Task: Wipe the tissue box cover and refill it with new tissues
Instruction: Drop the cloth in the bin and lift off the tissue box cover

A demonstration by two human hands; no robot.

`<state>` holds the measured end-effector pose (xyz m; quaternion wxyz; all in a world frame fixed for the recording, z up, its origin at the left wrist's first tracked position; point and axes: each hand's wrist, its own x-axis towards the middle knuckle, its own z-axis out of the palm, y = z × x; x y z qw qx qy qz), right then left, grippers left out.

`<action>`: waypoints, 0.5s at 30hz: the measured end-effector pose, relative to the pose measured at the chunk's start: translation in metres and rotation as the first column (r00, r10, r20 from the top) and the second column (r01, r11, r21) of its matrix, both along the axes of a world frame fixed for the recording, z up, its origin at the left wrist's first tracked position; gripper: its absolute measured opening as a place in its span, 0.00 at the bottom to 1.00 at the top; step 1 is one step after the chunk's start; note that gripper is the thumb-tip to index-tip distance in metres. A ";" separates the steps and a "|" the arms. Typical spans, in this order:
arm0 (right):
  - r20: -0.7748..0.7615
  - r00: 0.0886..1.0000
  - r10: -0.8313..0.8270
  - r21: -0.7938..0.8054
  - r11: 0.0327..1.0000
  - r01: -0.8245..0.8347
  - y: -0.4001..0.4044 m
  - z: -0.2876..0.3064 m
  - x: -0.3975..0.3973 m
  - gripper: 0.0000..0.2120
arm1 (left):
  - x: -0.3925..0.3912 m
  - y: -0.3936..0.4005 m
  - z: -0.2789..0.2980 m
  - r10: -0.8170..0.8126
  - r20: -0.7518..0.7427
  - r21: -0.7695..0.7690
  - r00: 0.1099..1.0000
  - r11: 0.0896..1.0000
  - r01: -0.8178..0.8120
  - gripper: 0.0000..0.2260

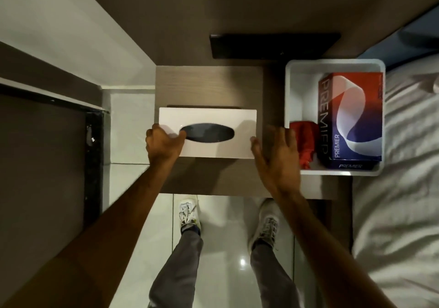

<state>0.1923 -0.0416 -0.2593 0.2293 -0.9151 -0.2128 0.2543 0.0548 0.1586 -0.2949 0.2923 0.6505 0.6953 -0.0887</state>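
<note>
A white tissue box cover with a dark oval slot lies on the wooden bedside table. My left hand grips its left end, thumb at the slot's edge. At the cover's right end my right hand is open, fingers spread, the thumb touching the corner. To the right, a white bin holds a red and blue Premier tissue box standing on edge and a red cloth.
A black flat object is fixed on the wall behind the table. A bed with white sheets lies at the right. Below are white floor tiles and my two feet in white shoes.
</note>
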 end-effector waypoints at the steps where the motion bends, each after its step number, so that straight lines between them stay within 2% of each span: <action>1: -0.079 0.996 -0.037 -0.018 0.999 0.036 0.015 -0.003 -0.002 0.32 | 0.000 0.002 0.001 -0.006 0.001 0.002 1.000 1.000 0.006 0.32; 3: -0.221 0.960 -0.174 -0.043 0.985 0.169 0.040 -0.011 0.000 0.38 | -0.001 0.004 0.005 -0.019 0.030 0.007 0.999 1.000 0.019 0.32; 5: -0.289 0.916 -0.280 -0.088 0.960 0.266 0.057 -0.021 0.002 0.40 | 0.000 0.006 0.007 -0.024 0.058 0.031 0.998 0.999 0.023 0.32; 10: -0.262 0.872 -0.414 -0.157 0.910 0.384 0.071 -0.037 -0.005 0.42 | -0.002 0.011 0.006 -0.028 0.085 0.016 0.996 1.000 0.027 0.32; 15: -0.195 0.868 -0.456 -0.188 0.886 0.424 0.079 -0.039 -0.011 0.41 | -0.005 0.022 0.005 -0.069 0.067 -0.045 0.995 0.996 0.072 0.35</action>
